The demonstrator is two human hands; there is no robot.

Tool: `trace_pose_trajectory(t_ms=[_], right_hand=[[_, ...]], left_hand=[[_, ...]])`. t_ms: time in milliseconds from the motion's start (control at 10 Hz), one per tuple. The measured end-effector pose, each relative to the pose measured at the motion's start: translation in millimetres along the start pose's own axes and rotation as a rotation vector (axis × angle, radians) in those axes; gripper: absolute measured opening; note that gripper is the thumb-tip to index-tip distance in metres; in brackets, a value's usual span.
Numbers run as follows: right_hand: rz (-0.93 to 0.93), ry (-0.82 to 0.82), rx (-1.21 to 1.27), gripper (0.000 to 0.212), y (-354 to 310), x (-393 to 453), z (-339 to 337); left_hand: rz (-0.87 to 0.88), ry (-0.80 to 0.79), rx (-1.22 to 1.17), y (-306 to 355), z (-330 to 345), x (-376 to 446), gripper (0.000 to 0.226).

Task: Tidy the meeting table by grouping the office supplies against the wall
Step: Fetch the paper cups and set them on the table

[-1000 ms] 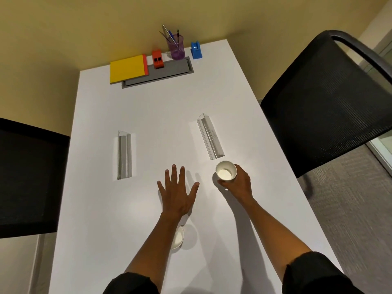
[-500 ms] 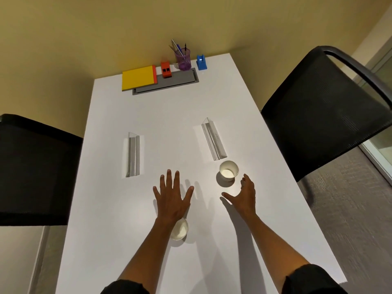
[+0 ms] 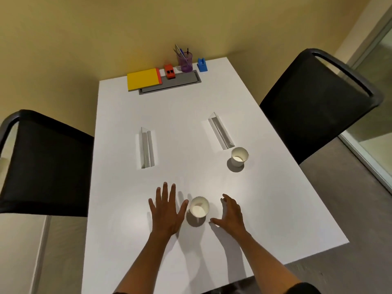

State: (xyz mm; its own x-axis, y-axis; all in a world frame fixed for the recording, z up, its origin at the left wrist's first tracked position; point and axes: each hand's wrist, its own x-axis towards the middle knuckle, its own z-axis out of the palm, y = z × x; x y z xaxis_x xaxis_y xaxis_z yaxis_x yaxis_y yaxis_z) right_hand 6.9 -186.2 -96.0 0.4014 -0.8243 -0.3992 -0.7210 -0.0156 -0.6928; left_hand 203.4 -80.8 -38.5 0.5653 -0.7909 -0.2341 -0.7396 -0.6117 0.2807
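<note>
Both hands pulled back toward me; my right hand (image 3: 230, 215) had let go of the far paper cup (image 3: 239, 156), left by the right clear name stand (image 3: 220, 133). Fingers spread, empty; left hand (image 3: 166, 211) flat, flanking the near cup (image 3: 199, 207). Supplies sat against the wall: yellow notepad (image 3: 143, 79), pen cup (image 3: 185, 61). No readable labels.

Two white paper cups: one (image 3: 239, 156) toward the worktop's right edge, one (image 3: 199, 207) near the front edge. Two clear triangular name holders (image 3: 146, 147) (image 3: 220, 133). At the far edge: one yellow notebook (image 3: 143, 78), one red stapler (image 3: 170, 71), one purple pen cup (image 3: 185, 61), one blue block (image 3: 202, 64). Two black chairs (image 3: 44, 164) (image 3: 314, 102).
</note>
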Motion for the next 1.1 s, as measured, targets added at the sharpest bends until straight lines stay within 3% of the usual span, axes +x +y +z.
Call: trace_pose_trajectory(t_ms=[400,800,1100], right_hand=[[0.055,0.18,0.126,0.091,-41,-31,67],[0.076,0.36,0.211,0.062,-65,-27,98],[-0.027,0.249,0.218,0.065,-130,0,133]], left_hand=[[0.056,-0.03,0.068,-92,-1,-32,0.073],[0.026,-0.012,0.114,-151,-10,-35,0.074],[-0.012,-0.001,0.083,-175,-19,-18,0.078]])
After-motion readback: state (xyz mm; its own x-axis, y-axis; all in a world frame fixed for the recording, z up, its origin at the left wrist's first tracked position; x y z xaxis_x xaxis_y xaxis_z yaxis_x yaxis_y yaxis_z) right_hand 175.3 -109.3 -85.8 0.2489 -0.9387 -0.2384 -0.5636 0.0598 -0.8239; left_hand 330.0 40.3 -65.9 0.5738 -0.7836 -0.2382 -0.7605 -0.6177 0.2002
